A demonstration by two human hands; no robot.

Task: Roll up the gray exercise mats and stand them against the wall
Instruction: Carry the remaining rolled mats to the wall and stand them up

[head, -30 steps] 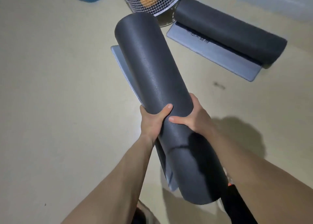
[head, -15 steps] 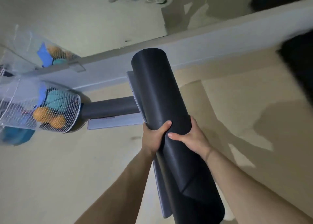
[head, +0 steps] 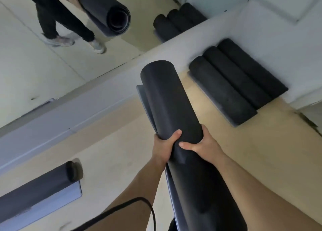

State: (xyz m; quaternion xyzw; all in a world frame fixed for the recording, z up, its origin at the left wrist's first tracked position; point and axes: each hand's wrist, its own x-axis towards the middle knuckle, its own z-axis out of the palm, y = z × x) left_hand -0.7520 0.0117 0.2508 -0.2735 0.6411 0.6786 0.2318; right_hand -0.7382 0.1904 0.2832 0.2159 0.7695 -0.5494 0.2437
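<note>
I carry a rolled dark gray exercise mat (head: 167, 98) off the floor, its far end pointing toward the wall. My left hand (head: 163, 148) grips its left side, thumb over the top. My right hand (head: 203, 148) grips its right side, thumb across the front. A loose flap hangs along the roll's left edge. Three rolled mats (head: 235, 84) stand side by side against the white wall at the right. A partly rolled mat (head: 34, 187) lies on the floor at lower left.
A wall mirror (head: 69, 44) above a white ledge (head: 52, 117) reflects my legs and the held roll. A black cable (head: 139, 201) loops over my left forearm. Beige floor lies between me and the standing mats.
The view has swung right along the wall. The wire ball basket has left the frame and the three standing mats have come into sight. Both hands keep the same hold on the roll.
</note>
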